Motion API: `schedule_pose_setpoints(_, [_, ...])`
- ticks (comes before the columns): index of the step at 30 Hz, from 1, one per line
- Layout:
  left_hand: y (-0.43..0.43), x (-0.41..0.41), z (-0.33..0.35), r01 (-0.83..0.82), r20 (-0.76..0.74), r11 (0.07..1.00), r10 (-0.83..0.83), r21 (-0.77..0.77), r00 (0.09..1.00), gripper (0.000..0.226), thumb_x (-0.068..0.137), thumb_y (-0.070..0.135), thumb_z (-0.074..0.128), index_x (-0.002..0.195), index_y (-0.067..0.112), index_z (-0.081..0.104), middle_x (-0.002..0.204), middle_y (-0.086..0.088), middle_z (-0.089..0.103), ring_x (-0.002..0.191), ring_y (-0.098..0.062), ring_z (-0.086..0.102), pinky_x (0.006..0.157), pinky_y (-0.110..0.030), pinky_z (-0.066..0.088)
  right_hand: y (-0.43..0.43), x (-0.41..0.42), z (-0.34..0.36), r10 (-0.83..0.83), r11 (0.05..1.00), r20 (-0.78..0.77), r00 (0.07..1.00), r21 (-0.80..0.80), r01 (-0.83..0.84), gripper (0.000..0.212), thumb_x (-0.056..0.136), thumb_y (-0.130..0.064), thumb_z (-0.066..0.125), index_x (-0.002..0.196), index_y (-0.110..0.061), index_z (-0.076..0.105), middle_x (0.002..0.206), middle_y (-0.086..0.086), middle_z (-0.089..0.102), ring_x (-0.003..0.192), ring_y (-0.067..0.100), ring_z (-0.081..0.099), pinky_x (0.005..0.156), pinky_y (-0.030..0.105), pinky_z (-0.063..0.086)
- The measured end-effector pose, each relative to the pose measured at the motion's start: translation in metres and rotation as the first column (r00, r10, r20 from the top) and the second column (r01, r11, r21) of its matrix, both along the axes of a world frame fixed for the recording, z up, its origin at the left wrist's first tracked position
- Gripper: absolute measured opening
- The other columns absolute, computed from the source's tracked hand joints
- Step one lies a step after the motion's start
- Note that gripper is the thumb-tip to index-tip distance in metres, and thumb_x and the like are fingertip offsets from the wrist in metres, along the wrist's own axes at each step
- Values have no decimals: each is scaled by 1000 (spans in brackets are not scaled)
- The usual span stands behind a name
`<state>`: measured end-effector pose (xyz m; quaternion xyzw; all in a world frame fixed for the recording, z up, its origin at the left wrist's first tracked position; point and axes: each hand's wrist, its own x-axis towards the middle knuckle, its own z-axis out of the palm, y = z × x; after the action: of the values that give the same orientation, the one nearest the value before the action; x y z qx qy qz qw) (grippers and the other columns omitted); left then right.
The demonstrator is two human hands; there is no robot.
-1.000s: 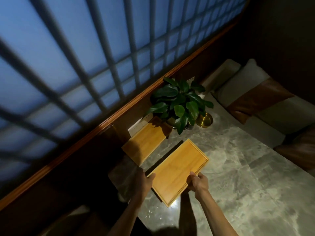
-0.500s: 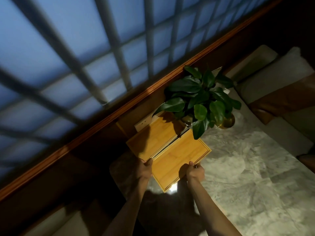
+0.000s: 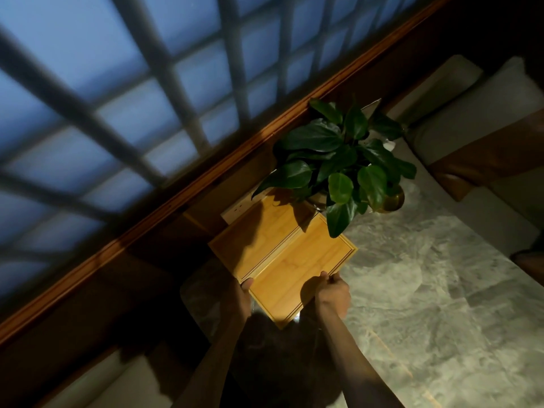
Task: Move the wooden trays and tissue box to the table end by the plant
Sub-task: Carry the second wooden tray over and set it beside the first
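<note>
Two light wooden trays lie side by side at the table end beside the potted plant (image 3: 338,160). The far tray (image 3: 259,234) rests against the wall side, partly under the leaves' shadow. The near tray (image 3: 297,266) touches its long edge, and both my hands hold it: my left hand (image 3: 243,293) grips the left long edge, my right hand (image 3: 332,293) grips the right edge near the corner. The tissue box is out of view.
The grey marble table (image 3: 426,290) stretches to the right. A brass pot (image 3: 393,200) stands by the plant. A wooden rail and latticed window run along the left. Cushioned benches (image 3: 485,148) flank the table on the far right and lower left.
Both hands have pushed the near tray forward toward the plant until it sits flush against the far tray. The camera has leaned in with it.
</note>
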<state>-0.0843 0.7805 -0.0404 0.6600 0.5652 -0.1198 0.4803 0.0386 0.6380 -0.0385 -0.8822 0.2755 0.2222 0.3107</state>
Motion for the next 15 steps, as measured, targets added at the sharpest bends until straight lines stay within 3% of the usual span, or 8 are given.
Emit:
schedule_pose_setpoints(2, [0, 3, 0, -70, -56, 994, 65, -83, 996, 44, 98, 30, 55, 126, -3, 54, 118, -28, 67, 98, -40, 70, 58, -24, 60, 1, 2, 0, -12, 999, -1, 1000, 30, 12, 32, 99, -29, 54, 112, -7, 73, 106, 19, 74, 101, 36, 68, 79, 35, 49])
schedule_pose_setpoints(3, [-2, 2, -5, -102, -61, 990, 96, -95, 993, 38, 97, 27, 56, 125, 1, 56, 116, -24, 70, 96, -37, 71, 44, -17, 50, 1, 1, 1, -2, 1000, 13, 1000, 15, 2, 32, 99, -28, 55, 110, -5, 74, 104, 19, 75, 100, 36, 69, 77, 33, 48])
schedule_pose_setpoints(4, [-4, 1, -7, -135, -53, 984, 130, -117, 990, 34, 98, 24, 56, 124, 4, 57, 115, -25, 70, 96, -39, 71, 39, -16, 43, 1, 0, -1, 10, 1000, 29, 1000, 18, -11, 31, 99, -28, 55, 108, -5, 74, 102, 20, 75, 99, 37, 69, 77, 34, 48])
schedule_pose_setpoints(7, [-4, -1, -11, -131, -5, 987, 131, -89, 991, 28, 98, 19, 55, 119, 2, 61, 108, -27, 72, 87, -42, 72, 45, -31, 46, 1, -4, -4, 37, 999, 61, 997, 13, -38, 27, 97, -27, 59, 101, -5, 74, 96, 20, 75, 95, 37, 69, 81, 40, 52])
schedule_pose_setpoints(10, [-3, 0, -14, -122, 13, 990, 123, -66, 992, 24, 98, 17, 55, 115, 2, 63, 102, -24, 74, 94, -44, 71, 53, -33, 52, 1, -6, -10, 46, 999, 83, 995, 10, -47, 25, 96, -26, 60, 100, -5, 72, 94, 19, 74, 92, 36, 69, 81, 41, 54])
schedule_pose_setpoints(13, [-5, 1, -13, -149, 31, 986, 152, -80, 988, 18, 98, 13, 55, 109, 0, 60, 105, -28, 71, 103, -45, 68, 79, -50, 58, 2, -8, -10, 36, 999, 53, 998, 0, -36, 26, 96, -26, 59, 100, -4, 71, 95, 18, 73, 92, 37, 69, 81, 41, 54])
schedule_pose_setpoints(15, [-6, 0, -14, -132, 49, 989, 135, -63, 990, 10, 98, 13, 55, 97, 3, 57, 101, -28, 71, 103, -45, 68, 82, -53, 57, 1, -8, -11, 48, 999, 53, 997, -8, -47, 25, 97, -26, 58, 99, -5, 70, 94, 18, 72, 91, 36, 69, 80, 40, 53])
